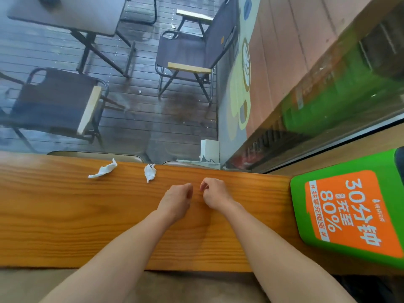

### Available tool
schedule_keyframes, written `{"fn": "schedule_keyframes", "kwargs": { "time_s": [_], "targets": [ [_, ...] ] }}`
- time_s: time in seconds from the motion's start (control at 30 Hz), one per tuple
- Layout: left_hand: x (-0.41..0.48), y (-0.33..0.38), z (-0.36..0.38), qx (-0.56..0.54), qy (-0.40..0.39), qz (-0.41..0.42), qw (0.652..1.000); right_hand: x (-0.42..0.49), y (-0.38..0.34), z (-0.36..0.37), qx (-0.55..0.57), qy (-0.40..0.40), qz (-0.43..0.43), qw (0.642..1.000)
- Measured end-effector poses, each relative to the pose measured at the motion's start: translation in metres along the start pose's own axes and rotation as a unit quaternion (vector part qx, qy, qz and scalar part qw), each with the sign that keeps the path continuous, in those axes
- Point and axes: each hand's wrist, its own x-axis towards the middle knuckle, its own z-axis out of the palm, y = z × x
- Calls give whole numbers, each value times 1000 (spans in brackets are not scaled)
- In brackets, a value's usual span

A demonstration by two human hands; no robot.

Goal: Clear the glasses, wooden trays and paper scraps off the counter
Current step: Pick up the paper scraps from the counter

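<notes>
The left hand [177, 200] and right hand [215, 193] rest side by side on the wooden counter [65, 215], both loosely curled and holding nothing. Two crumpled paper scraps lie near the far edge, left of the hands: the nearer scrap [150, 172] and the farther scrap [102, 170]. A green charging station [349, 211] stands at the counter's right end. Through the window, folding chairs [192, 55] sit on dark decking.

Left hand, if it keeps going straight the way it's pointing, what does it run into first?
Probably the nearer paper scrap, just ahead and slightly left of the left hand near the counter's far edge. Depth is hard to judge, so the hand could pass beside it.
</notes>
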Motion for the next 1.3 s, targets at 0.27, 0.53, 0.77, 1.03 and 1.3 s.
{"fn": "schedule_keyframes", "kwargs": {
  "time_s": [0.27,0.53,0.77,1.03,1.3],
  "targets": [
    [-20,-63,-68,-10,84,-115,990,14,-85,17,-31,-9,-71,997],
    [-17,-143,-114,31,206,-155,966,38,-140,54,-65,15,-139,988],
    [6,-169,-118,51,262,-157,951,54,-140,79,-137,84,-144,977],
    [11,-181,-90,101,229,-186,950,53,-121,97,-158,90,-171,968],
    [-3,-183,-71,119,200,-193,953,40,-111,97,-117,61,-161,978]
  ]
}}
